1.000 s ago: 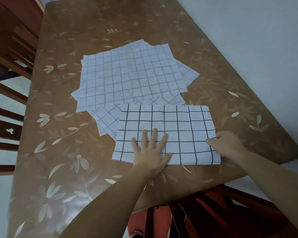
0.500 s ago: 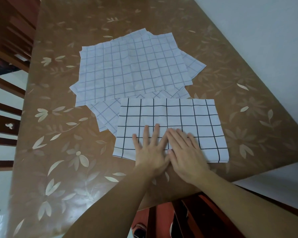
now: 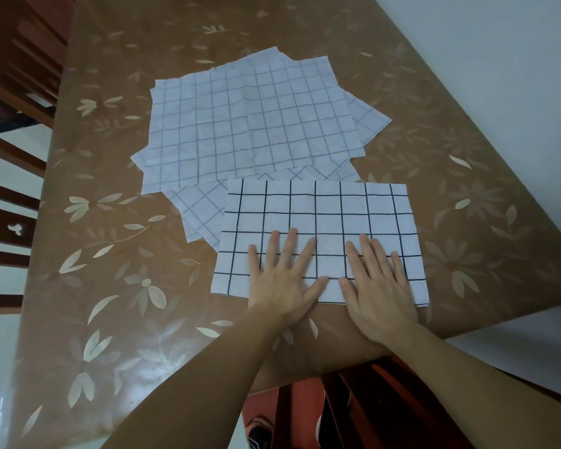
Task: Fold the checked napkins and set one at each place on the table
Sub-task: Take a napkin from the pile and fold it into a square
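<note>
Fingers (image 3: 289,251) on both hands lie straight and fanned wide, pressing flat and gripping nothing. From my remote seat the table (image 3: 104,260) is the biggest thing on screen, brown with pale leaves, its near edge crossing at 6 o'clock. A dark wooden chair (image 3: 17,76) stands off its 9 o'clock side.

Next in size is the pile (image 3: 240,124) of open checked napkins, faint-lined and fanned at differing angles toward 12 o'clock.

Just nearer me lies the folded napkin (image 3: 318,205), a bold-lined rectangle. Its long axis runs from 9 to 3 o'clock, roughly square to the near table edge. Its 11 o'clock corner overlaps the pile's lowest sheet.

I read the left hand (image 3: 282,286) as resting on the rectangle's 7 o'clock part, fingertips aimed at 12, heel off the cloth on the table. The right hand (image 3: 378,290) presses the 5 o'clock part, likewise aimed at 12. The two thumbs nearly meet, a sliver apart.
</note>
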